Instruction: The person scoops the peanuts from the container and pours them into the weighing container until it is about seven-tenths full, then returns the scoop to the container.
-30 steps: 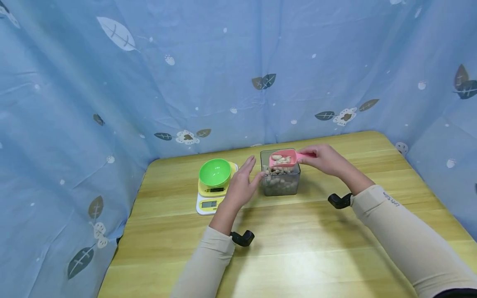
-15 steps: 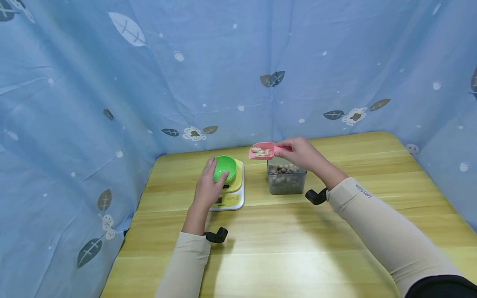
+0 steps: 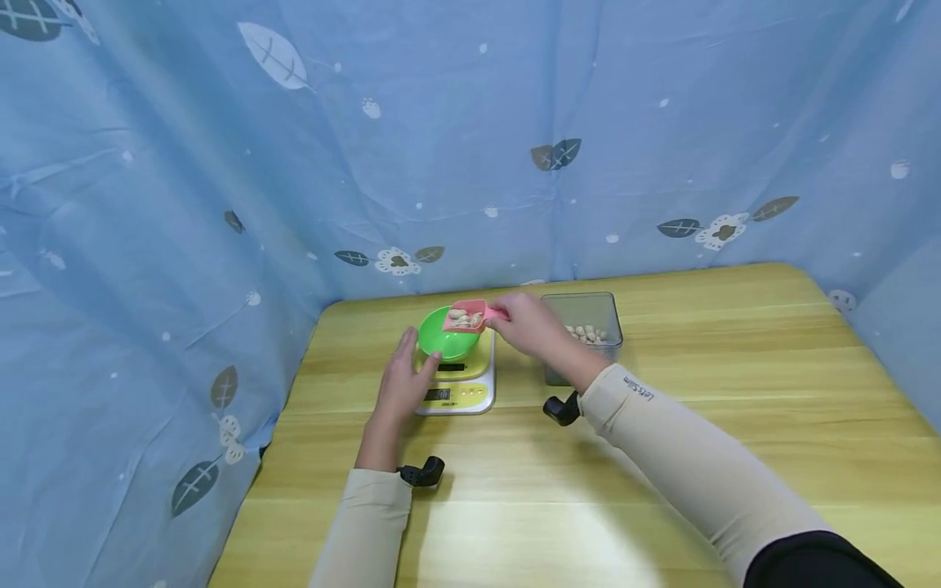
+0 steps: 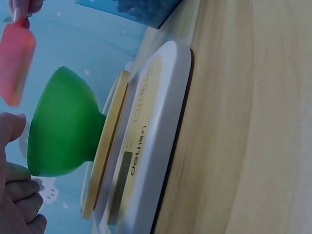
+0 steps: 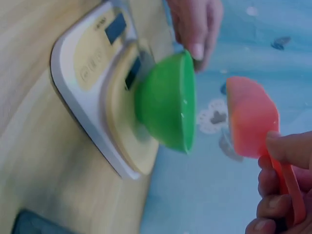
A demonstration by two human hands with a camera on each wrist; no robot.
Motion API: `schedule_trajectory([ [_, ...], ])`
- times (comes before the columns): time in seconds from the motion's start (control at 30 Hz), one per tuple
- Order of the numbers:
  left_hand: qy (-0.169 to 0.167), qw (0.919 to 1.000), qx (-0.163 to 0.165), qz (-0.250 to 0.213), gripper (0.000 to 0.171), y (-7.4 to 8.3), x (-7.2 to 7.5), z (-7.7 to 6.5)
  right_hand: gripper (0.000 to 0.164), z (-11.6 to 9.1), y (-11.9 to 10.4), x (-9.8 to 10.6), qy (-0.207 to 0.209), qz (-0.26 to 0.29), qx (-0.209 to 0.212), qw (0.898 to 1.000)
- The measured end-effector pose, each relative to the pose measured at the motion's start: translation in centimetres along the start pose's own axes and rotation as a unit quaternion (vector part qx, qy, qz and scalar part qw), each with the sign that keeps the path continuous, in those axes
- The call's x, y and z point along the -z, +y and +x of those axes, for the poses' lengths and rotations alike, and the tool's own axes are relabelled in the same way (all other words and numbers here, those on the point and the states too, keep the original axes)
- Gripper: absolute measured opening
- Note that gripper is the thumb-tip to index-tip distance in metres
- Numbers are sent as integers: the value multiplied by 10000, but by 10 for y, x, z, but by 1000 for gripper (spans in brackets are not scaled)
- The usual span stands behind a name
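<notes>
Pinched by its handle in my right hand (image 3: 531,328), a pink scoop (image 5: 251,117) carries several unshelled peanuts (image 3: 463,318). It hangs above the right side of a green bowl (image 3: 444,348), overlapping the rim in the head view. The bowl sits upright on the yellow platform of a kitchen scale (image 3: 476,398). Beside the bowl's left side, my left hand (image 3: 400,384) has its thumb and fingers spread, fingertips right at the rim. In the left wrist view some of its fingers (image 4: 27,200) bend below the bowl's edge.
A clear grey container (image 3: 588,307) of peanuts stands right of the scale, partly hidden by my right forearm. The wooden table (image 3: 735,367) runs back to a blue patterned curtain (image 3: 470,122).
My right hand has carried the loaded scoop left from over the container to above the bowl. My left hand has moved from beside the container to the bowl's left side.
</notes>
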State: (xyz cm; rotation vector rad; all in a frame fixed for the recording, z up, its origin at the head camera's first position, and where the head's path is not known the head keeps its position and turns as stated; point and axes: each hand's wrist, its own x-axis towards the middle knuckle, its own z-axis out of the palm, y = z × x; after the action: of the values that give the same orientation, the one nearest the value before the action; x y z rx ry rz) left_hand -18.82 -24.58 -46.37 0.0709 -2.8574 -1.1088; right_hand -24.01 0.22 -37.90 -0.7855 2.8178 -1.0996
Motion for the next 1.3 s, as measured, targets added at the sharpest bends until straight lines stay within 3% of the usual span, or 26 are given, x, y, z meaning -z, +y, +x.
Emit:
schedule_trajectory([
  [0.17,-28,10000,-45,-35,76,-2,-3,2,25,6,-7,-22,-98,-596,-11,9982],
  [0.3,11,10000,-50,-27,75,-4,-4,2,22,9,-13,-32,-213,-1304,186,9911],
  [0.5,90,9999,-97,-48,74,-4,-7,2,27,9,-17,-36,-54,-2581,954,9614],
  [0.63,137,9998,-114,-61,74,-5,-7,3,24,7,-19,-35,230,-3011,1474,9419],
  [0.83,162,9998,-107,-96,73,-4,-7,3,24,6,-19,-28,411,-3233,1699,9300],
  [1.13,143,9998,-14,-117,74,-1,-5,3,21,6,-10,-13,659,-3296,1680,9267],
  [1.2,141,9998,1,-109,74,0,-4,3,13,6,-9,-10,567,-3179,1578,9332],
  [1.3,175,9998,-29,-112,74,3,-1,3,12,8,-7,-5,319,-2605,1172,9578],
])
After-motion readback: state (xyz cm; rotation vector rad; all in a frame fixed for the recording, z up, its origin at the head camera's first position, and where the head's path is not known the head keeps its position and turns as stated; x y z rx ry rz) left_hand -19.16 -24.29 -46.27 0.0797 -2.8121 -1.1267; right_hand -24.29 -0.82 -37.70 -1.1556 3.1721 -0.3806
